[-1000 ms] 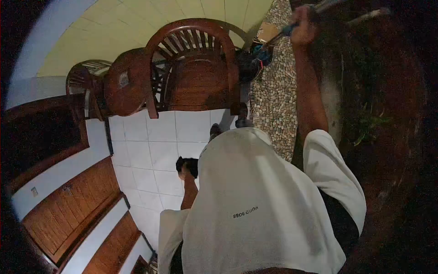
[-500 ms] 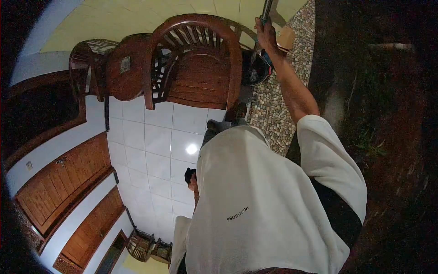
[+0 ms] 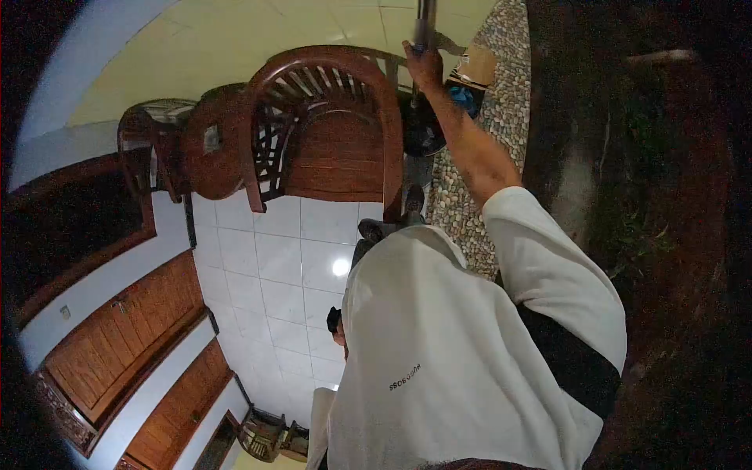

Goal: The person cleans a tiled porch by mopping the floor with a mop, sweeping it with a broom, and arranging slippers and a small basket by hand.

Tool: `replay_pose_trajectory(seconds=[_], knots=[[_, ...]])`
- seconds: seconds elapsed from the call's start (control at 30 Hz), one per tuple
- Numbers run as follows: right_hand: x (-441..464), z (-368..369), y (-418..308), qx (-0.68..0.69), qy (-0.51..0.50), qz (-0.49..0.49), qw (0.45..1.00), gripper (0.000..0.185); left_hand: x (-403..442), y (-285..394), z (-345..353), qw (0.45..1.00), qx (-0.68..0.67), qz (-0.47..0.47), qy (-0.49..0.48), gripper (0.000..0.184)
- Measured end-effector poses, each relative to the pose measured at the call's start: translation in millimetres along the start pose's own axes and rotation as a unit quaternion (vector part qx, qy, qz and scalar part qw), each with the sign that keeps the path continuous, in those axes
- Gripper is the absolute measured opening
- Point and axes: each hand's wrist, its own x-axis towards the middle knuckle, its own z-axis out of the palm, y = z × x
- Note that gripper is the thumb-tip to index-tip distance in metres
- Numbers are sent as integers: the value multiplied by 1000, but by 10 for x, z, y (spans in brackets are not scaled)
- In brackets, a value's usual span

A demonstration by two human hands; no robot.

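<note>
My right hand (image 3: 424,69) is closed round a metal pole (image 3: 424,25) that looks like a mop handle. The pole stands steeply, its lower end reaching into a black bucket (image 3: 424,139) beside the wooden armchair. Whatever is on that end cannot be made out. A blue item (image 3: 463,99) shows next to the bucket, partly behind my forearm. Low at my left side, my left hand (image 3: 339,337) is mostly hidden by my white shirt. It holds a small black object (image 3: 334,319) whose kind I cannot tell.
A wooden armchair (image 3: 333,153) stands ahead, with a round wooden table (image 3: 215,145) and another chair (image 3: 145,129) beyond it. White tiles (image 3: 278,270) cover the floor at left. A pebble strip (image 3: 501,86) with a cardboard box (image 3: 475,66) borders dark ground (image 3: 642,196) at right.
My right hand and the pole have shifted left in view, and the pole stands more upright. The bucket is now more covered by my arm, and the blue item shows more. The whole view has shifted slightly.
</note>
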Motion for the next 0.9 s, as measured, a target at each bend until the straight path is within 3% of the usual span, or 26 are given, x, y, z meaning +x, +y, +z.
replay_pose_trajectory(seconds=[0.1, 0.13, 0.23, 0.37, 0.47, 0.53, 0.57, 0.63, 0.7, 0.77, 0.83, 0.87, 0.9], knots=[[-5, 69, 87, -21, 51, -27, 998, 78, 57, 25, 64, 1000, 8, -2, -10, 21], [12, 25, 81, 15, 51, -73, 996, 73, 78, 32, 80, 1000, 9, -1, -13, 21], [-5, 26, 27, 42, 108, -74, 990, 64, 115, 71, 87, 1000, 16, 0, -18, 21], [38, -48, 127, -26, 104, -91, 990, 63, 168, 109, 96, 999, 25, -3, -30, 20], [-16, -225, 138, 6, 54, -59, 997, 59, 224, 148, 66, 999, 32, -1, -43, 20], [-121, -386, 113, 59, 85, -161, 982, 58, 277, 207, 22, 998, 37, -1, -49, 20], [-241, -472, 121, 61, 86, -159, 982, 58, 310, 228, 2, 998, 37, 1, -54, 20], [-506, -666, 168, 9, 112, -62, 992, 55, 400, 272, -39, 997, 39, 4, -64, 19], [-768, -744, 458, 87, 97, -61, 990, 53, 465, 338, -120, 997, 41, 5, -71, 19], [-1307, -998, 575, 35, 31, 98, 994, 52, 614, 409, -174, 995, 43, 6, -86, 19], [-1976, -980, 1164, -13, -27, 175, 984, 53, 756, 498, -247, 993, 49, 3, -103, 19], [-2429, -915, 1464, 0, 16, 167, 986, 55, 849, 564, -276, 992, 52, 1, -115, 19], [-2902, -1111, 1325, 16, -21, 263, 964, 55, 955, 632, -326, 990, 54, 0, -129, 19]])
